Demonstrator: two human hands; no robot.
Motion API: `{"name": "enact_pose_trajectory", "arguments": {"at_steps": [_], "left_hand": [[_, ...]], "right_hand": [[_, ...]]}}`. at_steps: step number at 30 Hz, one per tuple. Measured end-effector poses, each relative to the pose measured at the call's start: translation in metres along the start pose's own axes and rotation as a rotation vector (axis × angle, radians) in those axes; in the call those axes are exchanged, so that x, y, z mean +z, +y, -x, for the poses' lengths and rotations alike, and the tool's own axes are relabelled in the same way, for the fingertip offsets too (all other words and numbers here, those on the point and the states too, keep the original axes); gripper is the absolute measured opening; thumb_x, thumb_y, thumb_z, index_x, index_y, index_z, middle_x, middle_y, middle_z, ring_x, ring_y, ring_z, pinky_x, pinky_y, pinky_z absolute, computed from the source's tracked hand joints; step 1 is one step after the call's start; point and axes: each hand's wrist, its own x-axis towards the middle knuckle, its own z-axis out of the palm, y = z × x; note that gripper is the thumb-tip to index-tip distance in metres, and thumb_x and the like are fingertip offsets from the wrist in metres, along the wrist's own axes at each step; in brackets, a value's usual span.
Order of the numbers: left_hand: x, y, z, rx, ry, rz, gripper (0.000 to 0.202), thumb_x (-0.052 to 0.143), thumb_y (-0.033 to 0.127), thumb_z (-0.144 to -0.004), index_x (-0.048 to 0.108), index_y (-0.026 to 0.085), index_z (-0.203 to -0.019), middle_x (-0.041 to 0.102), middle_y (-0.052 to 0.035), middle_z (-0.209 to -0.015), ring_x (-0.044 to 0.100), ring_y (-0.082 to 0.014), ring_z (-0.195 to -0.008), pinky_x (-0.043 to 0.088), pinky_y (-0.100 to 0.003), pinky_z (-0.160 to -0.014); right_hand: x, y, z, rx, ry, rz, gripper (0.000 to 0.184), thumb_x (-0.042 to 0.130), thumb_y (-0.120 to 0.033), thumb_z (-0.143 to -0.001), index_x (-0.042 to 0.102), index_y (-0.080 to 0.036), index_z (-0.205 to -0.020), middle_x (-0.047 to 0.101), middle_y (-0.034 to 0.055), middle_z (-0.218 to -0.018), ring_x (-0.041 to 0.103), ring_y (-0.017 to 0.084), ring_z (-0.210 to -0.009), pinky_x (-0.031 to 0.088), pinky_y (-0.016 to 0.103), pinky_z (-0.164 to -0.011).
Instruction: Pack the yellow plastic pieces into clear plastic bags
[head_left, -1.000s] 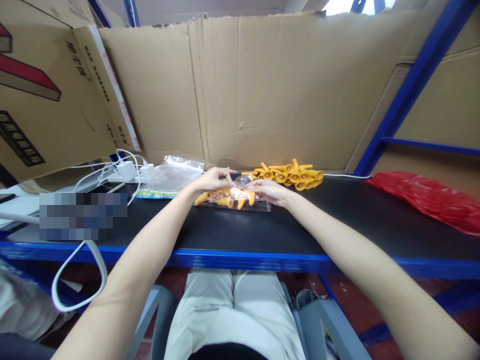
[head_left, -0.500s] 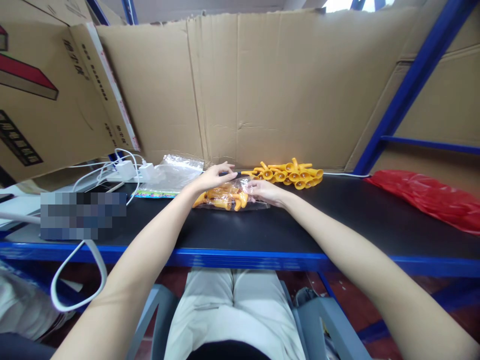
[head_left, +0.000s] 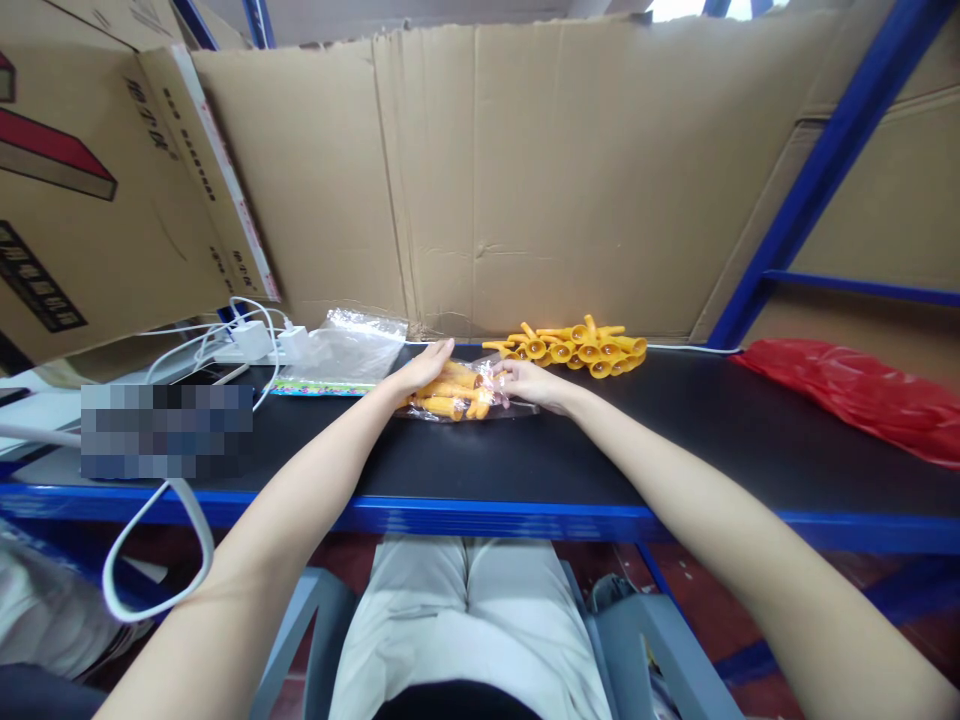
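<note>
A clear plastic bag (head_left: 450, 405) with several yellow-orange, horn-shaped plastic pieces in it lies on the black tabletop in front of me. My left hand (head_left: 424, 370) rests against the bag's left and back side, its fingers stretched out and held close to each other. On the bag's right end, my right hand (head_left: 531, 386) has its fingers bent and pinching the crumpled film. Just behind my right hand sits a heap of loose yellow horn-shaped pieces (head_left: 589, 350), wide mouths facing me.
Flat clear bags (head_left: 349, 350) with a coloured strip lie left of my hands. White chargers and cables (head_left: 255, 340) crowd the left side. A red plastic bag (head_left: 847, 400) lies at the right. A cardboard wall (head_left: 570, 180) stands behind the blue-edged table (head_left: 487, 515).
My left hand has come down from above the bag onto its left side, its spread fingers drawing together. The right hand stays at the bag's right end, its fingers shifted slightly.
</note>
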Motion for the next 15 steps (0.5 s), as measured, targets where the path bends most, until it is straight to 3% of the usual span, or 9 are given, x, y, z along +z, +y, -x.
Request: {"name": "enact_pose_trajectory", "arguments": {"at_steps": [3,7,9,12,15], "left_hand": [[-0.005,0.001,0.006,-0.102,0.045,0.184,0.059,0.030,0.058,-0.085,0.047,0.017,-0.124,0.037,-0.0090,-0.140,0.031,-0.0212,-0.130,0.022,-0.029,-0.106],[-0.009,0.004,0.017,-0.316,-0.104,0.466,0.067,0.034,0.065,-0.080,0.042,0.020,-0.129,0.048,-0.0100,-0.132,0.049,-0.0247,-0.116,0.042,-0.032,-0.092],[-0.011,0.004,0.018,-0.373,-0.143,0.550,0.069,0.034,0.066,-0.080,0.040,0.019,-0.130,0.049,-0.0113,-0.130,0.052,-0.0249,-0.112,0.046,-0.031,-0.087],[-0.015,0.005,0.015,-0.369,-0.122,0.585,0.066,0.033,0.063,-0.082,0.041,0.018,-0.129,0.039,-0.0112,-0.138,0.047,-0.0236,-0.117,0.044,-0.028,-0.088],[-0.017,0.005,0.012,-0.367,-0.101,0.599,0.061,0.032,0.059,-0.084,0.043,0.018,-0.128,0.027,-0.0096,-0.144,0.042,-0.0235,-0.122,0.042,-0.028,-0.091]], "right_hand": [[0.001,-0.003,0.002,-0.001,-0.023,0.014,0.007,0.056,-0.015,-0.077,0.050,-0.014,-0.081,0.058,-0.0015,-0.055,0.051,0.007,-0.046,0.040,0.019,-0.048],[0.002,-0.003,0.002,-0.035,-0.051,0.033,0.012,0.057,-0.014,-0.074,0.055,-0.014,-0.086,0.058,-0.0015,-0.057,0.052,0.008,-0.050,0.043,0.020,-0.051],[0.002,-0.002,0.001,-0.072,-0.090,0.034,0.019,0.060,-0.017,-0.072,0.058,-0.015,-0.091,0.061,0.0001,-0.065,0.055,0.009,-0.057,0.046,0.021,-0.057],[0.003,-0.001,0.000,-0.105,-0.108,0.076,0.025,0.060,-0.018,-0.071,0.060,-0.016,-0.095,0.064,0.0019,-0.072,0.057,0.011,-0.065,0.048,0.023,-0.064],[0.007,-0.001,-0.001,-0.109,-0.011,0.138,0.021,0.059,-0.012,-0.068,0.062,-0.016,-0.088,0.063,0.0010,-0.069,0.056,0.011,-0.064,0.048,0.022,-0.064]]}}
